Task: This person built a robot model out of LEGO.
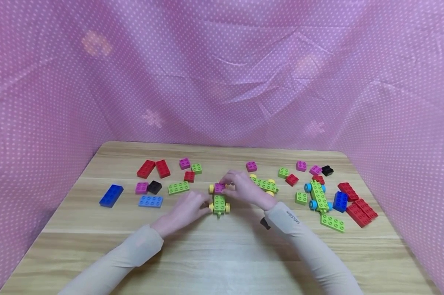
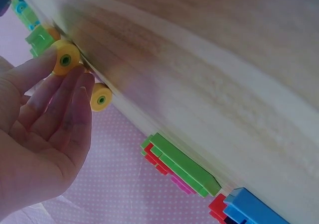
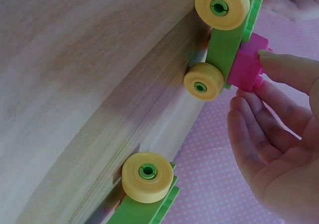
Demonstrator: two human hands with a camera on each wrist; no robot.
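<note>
Plastic through and through, the small green wheeled chassis [image 1: 219,203] at table centre looks light, rigid and smooth to us, so it should roll or skid at a nudge unless held. Our left hand [image 1: 190,208], at its nine o'clock, steadies it with fingertips on a yellow wheel [image 2: 66,60], fingers lightly bent rather than clamped. Our right hand [image 1: 244,187], at two o'clock, pinches the magenta brick [image 3: 247,63] seated on the chassis's far end. We judge the firm flat sides the best hold, not the turning wheels. Loose bricks lie scattered across the wooden table [image 1: 222,250], with a blue-wheeled chassis [image 1: 318,196] at three o'clock.
</note>
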